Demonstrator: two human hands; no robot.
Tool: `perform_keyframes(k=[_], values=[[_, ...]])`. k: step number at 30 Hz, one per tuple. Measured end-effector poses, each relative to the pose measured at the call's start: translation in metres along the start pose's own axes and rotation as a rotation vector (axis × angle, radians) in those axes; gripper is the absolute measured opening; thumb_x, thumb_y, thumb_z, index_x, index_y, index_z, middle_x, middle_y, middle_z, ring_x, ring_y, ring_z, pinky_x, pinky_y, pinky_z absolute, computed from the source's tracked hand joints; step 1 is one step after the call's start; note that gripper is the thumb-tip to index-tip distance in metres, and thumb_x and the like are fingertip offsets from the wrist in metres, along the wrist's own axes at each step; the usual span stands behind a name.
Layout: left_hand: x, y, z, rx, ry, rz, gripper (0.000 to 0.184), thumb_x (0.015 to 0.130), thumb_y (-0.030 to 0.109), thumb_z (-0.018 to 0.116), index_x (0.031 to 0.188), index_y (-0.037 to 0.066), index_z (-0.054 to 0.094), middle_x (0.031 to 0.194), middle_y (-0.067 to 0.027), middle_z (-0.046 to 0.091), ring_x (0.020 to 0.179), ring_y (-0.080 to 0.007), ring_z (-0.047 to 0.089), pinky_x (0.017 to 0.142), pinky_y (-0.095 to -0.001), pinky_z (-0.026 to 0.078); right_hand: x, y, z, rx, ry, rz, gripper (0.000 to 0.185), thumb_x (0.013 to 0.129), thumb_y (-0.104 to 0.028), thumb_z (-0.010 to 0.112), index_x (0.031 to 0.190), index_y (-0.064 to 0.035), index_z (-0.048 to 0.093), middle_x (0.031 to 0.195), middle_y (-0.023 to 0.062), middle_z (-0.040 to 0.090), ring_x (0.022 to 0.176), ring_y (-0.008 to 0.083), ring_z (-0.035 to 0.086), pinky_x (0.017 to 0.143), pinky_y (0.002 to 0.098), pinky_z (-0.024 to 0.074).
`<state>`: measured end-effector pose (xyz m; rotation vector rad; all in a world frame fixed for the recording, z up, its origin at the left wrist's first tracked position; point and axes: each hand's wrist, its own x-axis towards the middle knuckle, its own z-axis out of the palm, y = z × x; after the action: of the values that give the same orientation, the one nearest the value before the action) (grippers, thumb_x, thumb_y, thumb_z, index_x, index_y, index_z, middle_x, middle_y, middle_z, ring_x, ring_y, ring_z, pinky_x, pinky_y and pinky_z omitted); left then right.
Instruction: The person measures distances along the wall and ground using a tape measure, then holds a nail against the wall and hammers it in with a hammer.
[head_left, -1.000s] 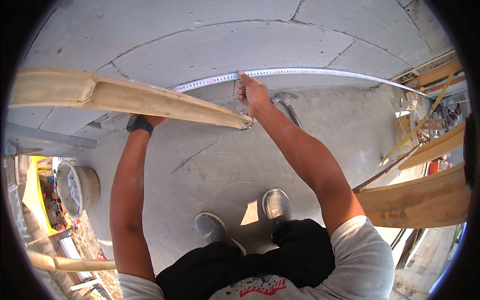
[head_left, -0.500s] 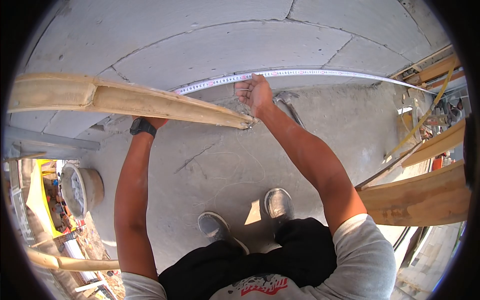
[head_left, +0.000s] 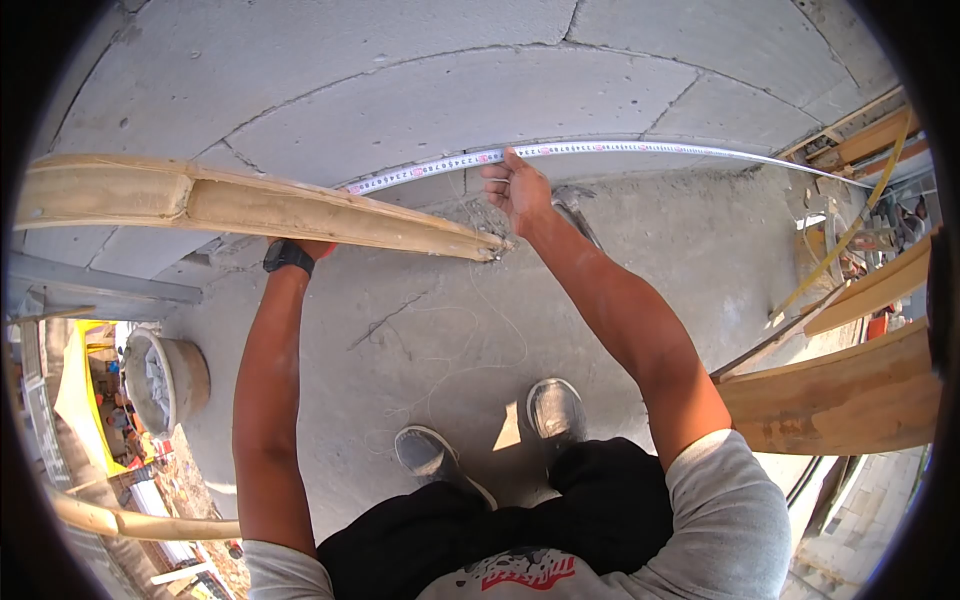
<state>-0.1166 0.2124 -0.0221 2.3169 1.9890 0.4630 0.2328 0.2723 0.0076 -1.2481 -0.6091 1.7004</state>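
Note:
My left hand (head_left: 320, 249), with a dark watch at the wrist, reaches behind a long wooden beam (head_left: 300, 212); its fingers are hidden there. A white tape measure blade (head_left: 425, 167) emerges from behind the beam and stretches right along the foot of the grey block wall. My right hand (head_left: 522, 195) is just below the blade, one fingertip against its lower edge. The other fingers are curled in; what they hold, if anything, is too small to make out. Behind that wrist, a dark hooked tool (head_left: 582, 222) lies partly covered on the floor.
The block wall (head_left: 400, 90) rises ahead. A bucket (head_left: 185, 375) stands at left. Wide wooden boards (head_left: 840, 400) and a yellow strip (head_left: 860, 230) are at right. Thin string (head_left: 480, 368) lies loosely on the concrete floor (head_left: 350, 400) before my shoes (head_left: 555, 410).
My right hand has shifted slightly, its fingers curling in more beneath the tape blade. The beam and my left hand have barely moved.

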Motion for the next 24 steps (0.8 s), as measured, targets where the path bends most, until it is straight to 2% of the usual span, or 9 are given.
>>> perform_keyframes(k=[3,5,7,11,15,20,24], values=[[-0.002,0.008,-0.006,0.026,-0.024,-0.035,0.038,0.096,0.043,0.053,0.108,0.010,0.065,0.098,-0.0065,0.068,0.089,-0.0200,0.061,0.080,-0.0377,0.046,-0.002,-0.001,0.003,-0.010,0.029,-0.001,0.029,0.099,-0.033,0.052,0.098,-0.0049,0.058,0.081,0.0057,0.064,0.062,0.0121,0.054,0.054,0.0255,0.0482],[-0.003,0.017,-0.015,0.036,-0.035,-0.067,0.038,0.097,0.044,0.052,0.108,0.010,0.065,0.098,-0.0056,0.068,0.089,-0.0202,0.061,0.080,-0.0379,0.046,0.000,-0.001,0.002,-0.001,0.044,0.008,0.029,0.099,-0.029,0.050,0.105,-0.0026,0.060,0.083,0.0071,0.066,0.060,0.0106,0.055,0.051,0.0249,0.0472],[-0.004,0.020,-0.020,0.155,-0.097,-0.076,0.038,0.097,0.045,0.050,0.111,0.013,0.065,0.101,-0.0033,0.069,0.091,-0.0198,0.062,0.082,-0.0376,0.046,0.000,-0.003,0.003,0.004,0.051,0.012,0.028,0.099,-0.028,0.050,0.105,-0.0029,0.060,0.082,0.0066,0.065,0.060,0.0104,0.055,0.051,0.0248,0.0467],[-0.002,-0.005,0.001,0.140,-0.086,-0.030,0.040,0.097,0.047,0.049,0.116,0.015,0.064,0.105,-0.0016,0.069,0.096,-0.0187,0.062,0.084,-0.0371,0.046,-0.004,-0.006,0.007,-0.012,0.078,0.006,0.027,0.099,-0.027,0.050,0.106,-0.0032,0.060,0.079,0.0055,0.064,0.059,0.0098,0.054,0.050,0.0246,0.0460],[-0.002,0.000,-0.003,0.201,-0.128,-0.098,0.041,0.098,0.046,0.047,0.123,0.017,0.060,0.117,-0.0010,0.065,0.105,-0.0173,0.060,0.090,-0.0353,0.045,-0.001,-0.005,0.005,0.003,0.067,-0.002,0.027,0.098,-0.027,0.051,0.107,-0.0031,0.060,0.079,0.0052,0.064,0.059,0.0096,0.054,0.050,0.0246,0.0460],[0.001,0.004,-0.007,0.220,-0.227,-0.150,0.042,0.098,0.045,0.046,0.128,0.017,0.056,0.126,-0.0010,0.061,0.112,-0.0175,0.056,0.096,-0.0346,0.042,-0.002,-0.004,0.004,-0.009,0.060,-0.006,0.026,0.098,-0.028,0.052,0.101,-0.0031,0.061,0.078,0.0050,0.063,0.059,0.0097,0.053,0.050,0.0247,0.0456],[0.002,-0.024,0.023,0.127,-0.191,-0.123,0.045,0.098,0.046,0.047,0.129,0.016,0.056,0.127,-0.0018,0.060,0.115,-0.0165,0.055,0.098,-0.0348,0.041,-0.005,-0.007,0.006,-0.022,0.074,-0.007,0.026,0.098,-0.028,0.052,0.098,-0.0027,0.060,0.078,0.0052,0.063,0.059,0.0098,0.053,0.050,0.0247,0.0454]])
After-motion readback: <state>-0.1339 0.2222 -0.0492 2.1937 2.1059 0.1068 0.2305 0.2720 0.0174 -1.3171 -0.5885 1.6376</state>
